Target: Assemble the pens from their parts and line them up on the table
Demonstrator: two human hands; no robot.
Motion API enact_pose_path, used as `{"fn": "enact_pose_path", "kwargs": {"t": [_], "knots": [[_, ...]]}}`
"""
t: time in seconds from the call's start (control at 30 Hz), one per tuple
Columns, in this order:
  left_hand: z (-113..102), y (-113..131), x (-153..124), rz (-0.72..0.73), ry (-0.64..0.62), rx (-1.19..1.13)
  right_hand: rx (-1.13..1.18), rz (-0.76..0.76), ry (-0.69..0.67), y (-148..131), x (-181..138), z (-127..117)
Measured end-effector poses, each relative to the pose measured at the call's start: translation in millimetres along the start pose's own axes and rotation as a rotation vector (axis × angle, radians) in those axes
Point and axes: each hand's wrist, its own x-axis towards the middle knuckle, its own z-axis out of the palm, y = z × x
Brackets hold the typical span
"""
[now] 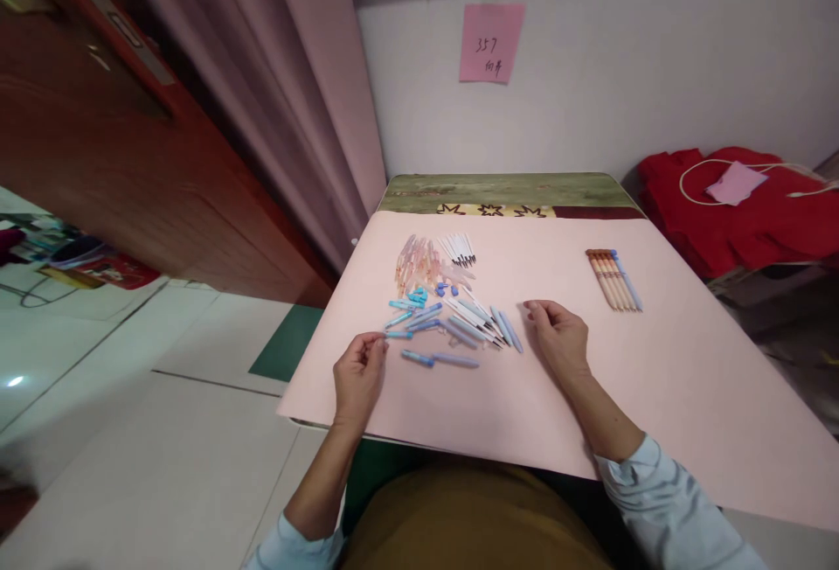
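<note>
My left hand (360,371) is closed in a pinch at the table's left side, its fingertips at the end of a short bright-blue pen part (398,335). My right hand (558,338) has its fingers curled together just right of some pale blue pen barrels (511,330); whatever may be in them is too small to make out. Between my hands lie white refills (473,318), blue pen parts (426,316) and small blue clips (418,295). One dark-blue part (418,357) lies in line with a lilac barrel (457,361) nearest me.
Behind the blue parts are a heap of clear pinkish pen pieces (418,264) and a bundle of white refills with black ends (457,249). Several assembled pens (613,280) lie in a row at right. Pink paper (682,395) covers the table; red cloth (721,225) lies beyond.
</note>
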Motion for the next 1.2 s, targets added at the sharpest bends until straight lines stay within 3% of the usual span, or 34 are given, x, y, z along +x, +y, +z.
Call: {"fn": "enact_pose_path", "kwargs": {"t": [0.4, 0.53, 0.7, 0.93, 1.2], "knots": [[0.6, 1.1, -1.3, 0.008, 0.021, -0.026, 0.029, 0.003, 0.002, 1.4, -1.8, 0.1], [-0.8, 1.3, -2.2, 0.023, 0.129, -0.017, 0.018, 0.000, 0.008, 0.5, -2.2, -0.6], [-2.5, -1.4, -1.9, 0.117, 0.249, 0.160, 0.027, -0.019, 0.011, 5.1, -1.0, 0.0], [-4.0, -0.1, 0.2, 0.209, 0.193, 0.512, 0.015, -0.001, 0.015, 4.3, -0.6, 0.0], [1.5, -4.5, 2.3, 0.261, 0.112, 0.652, 0.024, -0.009, 0.013, 1.9, 0.0, 0.1]]}}
